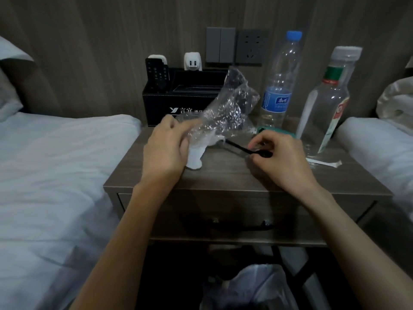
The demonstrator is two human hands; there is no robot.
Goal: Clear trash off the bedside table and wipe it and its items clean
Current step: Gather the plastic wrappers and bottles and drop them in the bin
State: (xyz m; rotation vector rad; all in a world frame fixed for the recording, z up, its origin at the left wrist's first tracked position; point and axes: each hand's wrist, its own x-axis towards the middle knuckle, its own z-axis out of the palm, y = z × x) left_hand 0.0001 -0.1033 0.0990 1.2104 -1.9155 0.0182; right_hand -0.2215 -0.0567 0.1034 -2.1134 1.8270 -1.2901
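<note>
My left hand (165, 146) grips a crumpled clear plastic wrapper (225, 108) together with a white tissue (196, 156), held just above the wooden bedside table (223, 175). My right hand (281, 157) pinches a thin black stick-like utensil (241, 148) lying on the tabletop. Behind stand a blue-capped water bottle (279, 86) and a larger clear bottle with a green and red label (328, 104). A small green item (277, 132) lies between the bottles. A white paper strip (324, 162) lies at the right edge of the table.
A black organiser box (169, 104) with remote controls (156, 74) stands at the back left. White chargers (193, 61) and wall sockets (251, 48) sit behind it. Beds flank the table, the left bed (55, 164) and the right bed (380, 144). A lined bin (252, 287) sits below the table.
</note>
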